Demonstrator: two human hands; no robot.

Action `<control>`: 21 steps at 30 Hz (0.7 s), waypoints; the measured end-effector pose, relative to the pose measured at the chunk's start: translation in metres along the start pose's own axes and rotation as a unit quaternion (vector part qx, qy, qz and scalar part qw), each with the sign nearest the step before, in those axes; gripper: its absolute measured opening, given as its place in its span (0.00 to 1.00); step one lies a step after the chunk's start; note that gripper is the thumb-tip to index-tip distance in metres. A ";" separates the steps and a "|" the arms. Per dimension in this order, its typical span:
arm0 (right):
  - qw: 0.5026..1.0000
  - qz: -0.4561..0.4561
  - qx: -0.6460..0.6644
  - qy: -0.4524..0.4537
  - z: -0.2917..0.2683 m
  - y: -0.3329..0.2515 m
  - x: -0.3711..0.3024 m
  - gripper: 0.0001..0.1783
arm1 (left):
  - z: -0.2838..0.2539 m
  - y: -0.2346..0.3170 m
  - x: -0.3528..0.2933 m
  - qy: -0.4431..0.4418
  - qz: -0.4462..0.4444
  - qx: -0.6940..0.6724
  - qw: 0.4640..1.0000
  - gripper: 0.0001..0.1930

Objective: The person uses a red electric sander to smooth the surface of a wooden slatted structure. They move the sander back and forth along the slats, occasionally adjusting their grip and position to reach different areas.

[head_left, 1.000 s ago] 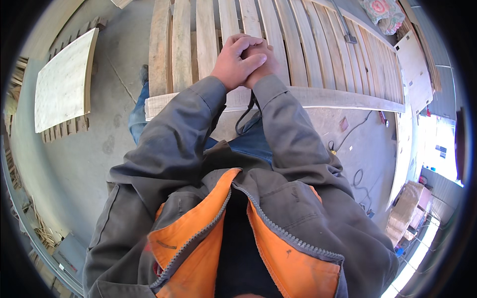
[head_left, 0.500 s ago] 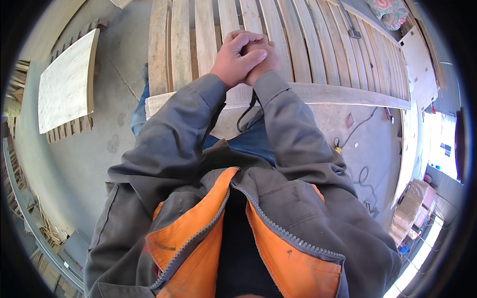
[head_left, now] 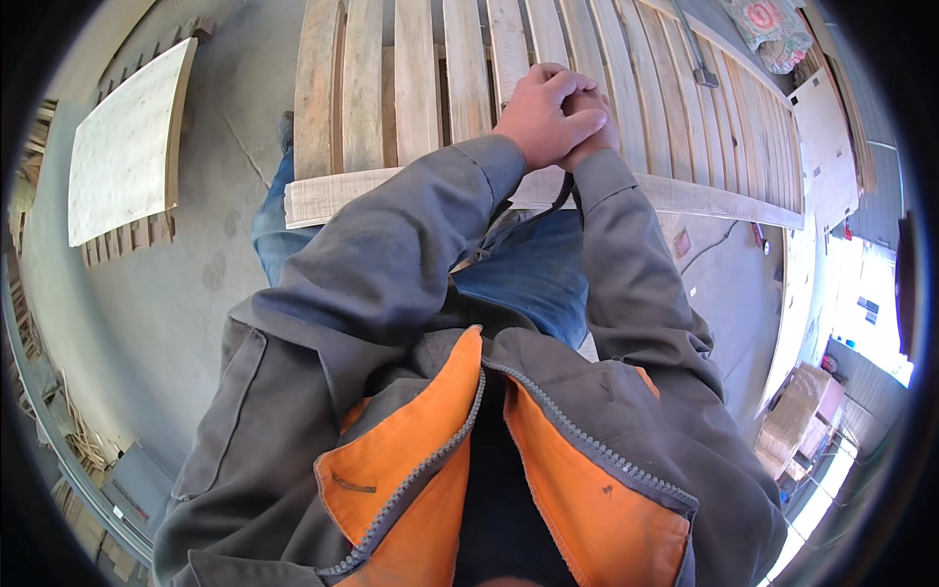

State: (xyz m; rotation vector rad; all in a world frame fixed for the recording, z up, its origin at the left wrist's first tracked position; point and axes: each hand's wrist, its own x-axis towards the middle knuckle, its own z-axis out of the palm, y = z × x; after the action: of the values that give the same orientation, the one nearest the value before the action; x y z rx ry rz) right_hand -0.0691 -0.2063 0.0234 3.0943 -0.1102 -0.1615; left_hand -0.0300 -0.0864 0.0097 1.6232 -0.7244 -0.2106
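Note:
My two hands are clasped together above the near edge of a slatted wooden pallet (head_left: pixel 416 98). My left hand (head_left: pixel 540 112) is closed over my right hand (head_left: pixel 593 137), its thumb lying across it. The right hand's fingers are curled and mostly covered, so anything inside them is hidden. Beneath the wrists, a dark cord or strap (head_left: pixel 565 192) hangs down by the pallet's front board (head_left: pixel 724 201). I cannot tell what it is attached to.
A pale panel (head_left: pixel 127 147) lies on slatted wood at the left. On the slats at the right rests a dark metal piece (head_left: pixel 705 76). A patterned cloth bundle (head_left: pixel 768 29) is at the far right, and stacked boxes (head_left: pixel 797 416) stand at the lower right.
My clasped hands have shifted to the right along the pallet's near edge, staying together. The view has shifted slightly, and my arms now cover the yellow-ended cord on the floor.

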 end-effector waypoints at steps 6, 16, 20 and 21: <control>0.999 -0.024 -0.038 0.001 -0.001 -0.002 0.000 0.29 | -0.003 0.000 -0.004 0.013 -0.019 0.006 1.000 0.26; 0.998 -0.009 -0.047 -0.051 -0.028 -0.057 0.008 0.25 | -0.049 0.001 -0.020 -0.009 -0.034 -0.022 0.999 0.27; 0.999 0.005 -0.003 -0.041 -0.019 -0.042 0.004 0.23 | -0.038 0.000 -0.012 -0.019 -0.024 -0.019 0.999 0.27; 1.000 0.016 0.003 -0.015 -0.009 -0.037 0.004 0.23 | -0.034 0.000 -0.011 -0.018 -0.021 -0.018 0.999 0.27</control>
State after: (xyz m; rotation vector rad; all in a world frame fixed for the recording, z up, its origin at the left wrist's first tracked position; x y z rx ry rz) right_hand -0.0619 -0.1695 0.0301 3.0951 -0.1611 -0.2076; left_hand -0.0207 -0.0520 0.0137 1.6043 -0.7109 -0.2837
